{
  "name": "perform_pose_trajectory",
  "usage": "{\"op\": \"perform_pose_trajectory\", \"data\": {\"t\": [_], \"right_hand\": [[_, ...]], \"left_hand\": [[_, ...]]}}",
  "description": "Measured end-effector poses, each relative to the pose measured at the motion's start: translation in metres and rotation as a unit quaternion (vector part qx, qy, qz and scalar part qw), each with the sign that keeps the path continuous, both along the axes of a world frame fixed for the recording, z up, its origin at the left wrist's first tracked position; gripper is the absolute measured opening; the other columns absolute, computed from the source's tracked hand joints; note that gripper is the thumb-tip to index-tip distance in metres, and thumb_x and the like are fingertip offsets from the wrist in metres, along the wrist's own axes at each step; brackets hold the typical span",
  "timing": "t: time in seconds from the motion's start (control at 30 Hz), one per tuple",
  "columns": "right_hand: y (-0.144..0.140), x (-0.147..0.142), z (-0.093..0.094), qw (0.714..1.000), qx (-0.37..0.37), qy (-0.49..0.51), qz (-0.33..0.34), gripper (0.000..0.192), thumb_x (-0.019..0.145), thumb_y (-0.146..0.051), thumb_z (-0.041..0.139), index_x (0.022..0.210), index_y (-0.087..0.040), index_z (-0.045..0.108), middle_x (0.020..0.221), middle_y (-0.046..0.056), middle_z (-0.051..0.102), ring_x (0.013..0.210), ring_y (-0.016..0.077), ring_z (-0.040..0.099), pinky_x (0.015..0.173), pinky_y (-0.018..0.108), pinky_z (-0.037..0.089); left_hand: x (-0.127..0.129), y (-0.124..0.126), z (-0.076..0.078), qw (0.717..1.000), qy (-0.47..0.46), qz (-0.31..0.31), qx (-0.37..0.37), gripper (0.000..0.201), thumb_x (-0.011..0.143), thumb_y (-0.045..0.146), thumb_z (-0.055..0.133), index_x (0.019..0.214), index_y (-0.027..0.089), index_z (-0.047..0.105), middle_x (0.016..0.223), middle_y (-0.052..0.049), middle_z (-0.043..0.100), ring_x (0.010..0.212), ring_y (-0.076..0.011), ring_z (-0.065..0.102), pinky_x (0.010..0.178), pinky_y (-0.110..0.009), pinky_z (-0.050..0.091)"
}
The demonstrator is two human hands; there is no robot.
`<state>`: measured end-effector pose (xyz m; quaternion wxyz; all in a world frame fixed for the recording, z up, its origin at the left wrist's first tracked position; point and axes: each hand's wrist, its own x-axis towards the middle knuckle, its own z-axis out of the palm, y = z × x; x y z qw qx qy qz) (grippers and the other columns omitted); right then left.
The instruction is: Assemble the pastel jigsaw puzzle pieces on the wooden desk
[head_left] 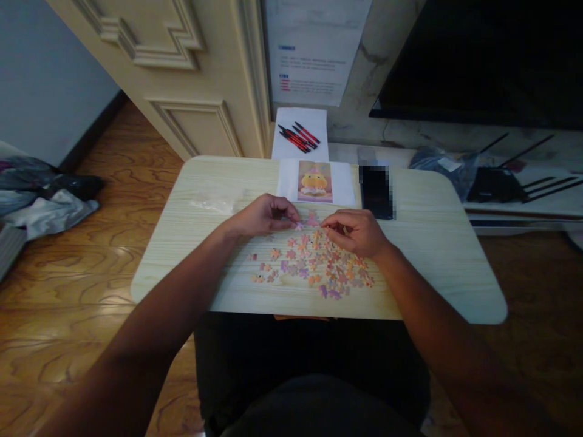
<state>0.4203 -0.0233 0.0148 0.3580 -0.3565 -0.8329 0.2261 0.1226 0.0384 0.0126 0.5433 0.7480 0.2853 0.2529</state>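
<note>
Loose jigsaw puzzle pieces (314, 258) in pink, orange and purple lie scattered over the middle of the small wooden table (182, 243). My left hand (266, 215) pinches a small purple puzzle piece (299, 225) between thumb and forefinger. Beside it, some pink pieces (311, 218) lie on the tabletop between my two hands. My right hand (357, 232) is closed over the upper right of the pile, its fingertips pressed together; what they hold is too small to make out. Just beyond the hands lies a printed picture (315, 182) of a yellow cartoon figure on white paper.
A dark phone (377, 191) lies to the right of the picture, and a clear plastic bag (218, 199) to the left. Several red and black pens (299, 137) rest on paper behind the table. A black router (496, 184) stands on the low shelf at right.
</note>
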Motion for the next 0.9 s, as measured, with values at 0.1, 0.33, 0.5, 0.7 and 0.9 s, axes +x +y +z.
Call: {"op": "perform_pose_trajectory", "data": {"t": [0.1, 0.33, 0.5, 0.7, 0.9], "right_hand": [[0.0, 0.001, -0.001, 1.0, 0.005, -0.011, 0.001, 0.012, 0.098, -0.026, 0.071, 0.094, -0.021, 0.082, 0.076, 0.0, 0.075, 0.06, 0.0127, 0.062, 0.06, 0.029, 0.047], [0.004, 0.01, 0.0, 0.999, -0.01, -0.009, -0.052, 0.019, 0.098, -0.03, 0.068, 0.085, -0.021, 0.079, 0.071, 0.0, 0.074, 0.057, 0.0127, 0.063, 0.057, 0.028, 0.045], [0.005, 0.015, 0.001, 0.997, -0.025, -0.019, -0.066, 0.019, 0.095, -0.031, 0.069, 0.083, -0.021, 0.079, 0.066, -0.001, 0.072, 0.055, 0.013, 0.061, 0.057, 0.029, 0.044], [0.005, 0.025, 0.009, 0.995, -0.02, -0.026, -0.092, 0.02, 0.096, -0.031, 0.069, 0.081, -0.021, 0.078, 0.062, -0.003, 0.068, 0.052, 0.0118, 0.056, 0.056, 0.029, 0.042], [0.008, 0.03, 0.01, 0.994, -0.002, -0.058, -0.088, 0.019, 0.094, -0.029, 0.068, 0.079, -0.022, 0.077, 0.062, -0.002, 0.069, 0.054, 0.0131, 0.06, 0.058, 0.03, 0.044]], "left_hand": [[0.0, 0.001, 0.0, 1.0, 0.0, -0.004, 0.008, 0.014, 0.086, 0.024, 0.087, 0.097, 0.016, 0.086, 0.097, -0.008, 0.086, 0.085, -0.0168, 0.079, 0.082, -0.029, 0.065], [-0.001, 0.004, 0.003, 0.997, 0.028, -0.041, 0.063, 0.011, 0.089, 0.023, 0.082, 0.096, 0.02, 0.089, 0.094, -0.007, 0.085, 0.085, -0.0168, 0.078, 0.085, -0.03, 0.062], [-0.002, 0.006, 0.003, 0.994, 0.041, -0.057, 0.089, 0.011, 0.089, 0.024, 0.081, 0.096, 0.022, 0.09, 0.093, -0.007, 0.084, 0.088, -0.0176, 0.076, 0.086, -0.03, 0.06], [-0.002, 0.008, 0.002, 0.992, 0.053, -0.066, 0.095, 0.01, 0.09, 0.027, 0.082, 0.094, 0.022, 0.089, 0.093, -0.007, 0.083, 0.089, -0.0175, 0.074, 0.089, -0.031, 0.059], [-0.002, 0.008, 0.001, 0.993, 0.052, -0.053, 0.094, 0.01, 0.086, 0.03, 0.085, 0.091, 0.023, 0.089, 0.091, -0.006, 0.081, 0.087, -0.0164, 0.073, 0.088, -0.03, 0.06]]}}
